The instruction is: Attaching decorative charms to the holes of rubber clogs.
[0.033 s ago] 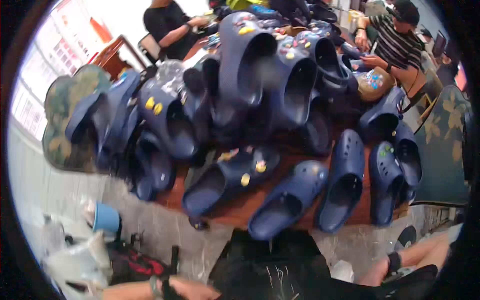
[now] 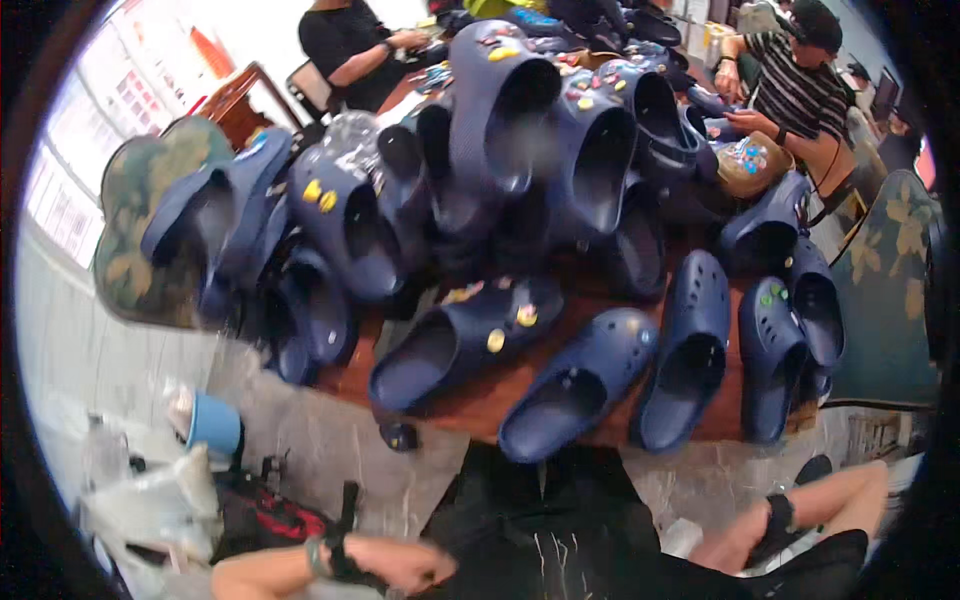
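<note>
Low in the view, over my lap, my left hand [image 2: 405, 567] is closed with its fingers curled. What it holds, if anything, does not show. My right hand [image 2: 728, 537] hangs at the right of my dark trousers [image 2: 540, 515], its fingers smeared by motion. Both hands are below the table edge and apart from the shoes. Nearest the edge lie navy clogs: one with yellow charms [image 2: 465, 345], a plainer clog [image 2: 580, 385], an upright clog with round holes [image 2: 685, 350] and a clog with green charms [image 2: 773, 355].
More navy clogs [image 2: 345, 225] pile up behind on the reddish-brown table [image 2: 475, 425]. Patterned chair backs [image 2: 150, 270] flank it. Two people sit at the far side, one in a striped shirt [image 2: 800, 95]. A blue bucket [image 2: 214, 424] and white bags [image 2: 160, 505] are at lower left.
My left hand has come up further into view, and my right hand has shifted slightly left. The whole view has moved a little; the clogs keep their places on the table.
</note>
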{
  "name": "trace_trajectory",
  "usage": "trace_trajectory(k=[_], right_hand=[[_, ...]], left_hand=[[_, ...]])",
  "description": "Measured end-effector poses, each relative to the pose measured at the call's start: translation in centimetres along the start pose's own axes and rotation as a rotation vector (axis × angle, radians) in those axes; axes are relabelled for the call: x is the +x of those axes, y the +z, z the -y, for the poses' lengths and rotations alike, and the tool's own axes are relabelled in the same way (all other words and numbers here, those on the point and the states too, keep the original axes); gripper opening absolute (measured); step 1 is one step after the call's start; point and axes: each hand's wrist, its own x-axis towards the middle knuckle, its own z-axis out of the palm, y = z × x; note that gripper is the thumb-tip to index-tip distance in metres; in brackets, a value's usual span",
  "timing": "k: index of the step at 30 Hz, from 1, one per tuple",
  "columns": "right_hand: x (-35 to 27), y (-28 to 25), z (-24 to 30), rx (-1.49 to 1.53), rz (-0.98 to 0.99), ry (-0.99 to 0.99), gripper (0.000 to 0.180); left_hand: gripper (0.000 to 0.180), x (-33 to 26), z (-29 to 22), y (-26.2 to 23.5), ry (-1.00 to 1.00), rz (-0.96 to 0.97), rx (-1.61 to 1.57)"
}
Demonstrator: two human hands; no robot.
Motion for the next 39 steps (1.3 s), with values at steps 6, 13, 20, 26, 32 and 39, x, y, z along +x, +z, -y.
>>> trace_trajectory(k=[6,13,20,26,32,39], right_hand=[[8.4,-7.4,8.8,-1.073,0.033,0.507,0.017],[9.1,-9.9,10.7,-1.659,-0.436,0.754,0.016],[12.1,-15.2,6.8,-1.968,-0.663,0.469,0.038],[14.0,-20.3,1.0,-1.927,-0.885,0.536,0.012],[16.5,-20.7,0.1,-1.813,-1.095,0.482,0.024],[8.0,-13.9,1.4,-1.566,-1.901,0.221,0.024]], left_hand=[[0.020,2.2,-5.2,-0.4,0.058,-0.635,0.525],[0.012,1.1,-3.1,-3.3,0.122,-1.316,0.707],[0.038,3.7,0.7,-14.5,0.157,-1.795,1.132],[0.031,5.9,3.5,-17.8,0.116,-1.646,0.394],[0.029,4.5,-0.1,-17.6,0.113,-1.571,0.214],[0.034,5.6,-0.5,-13.2,0.036,-1.916,0.808]])
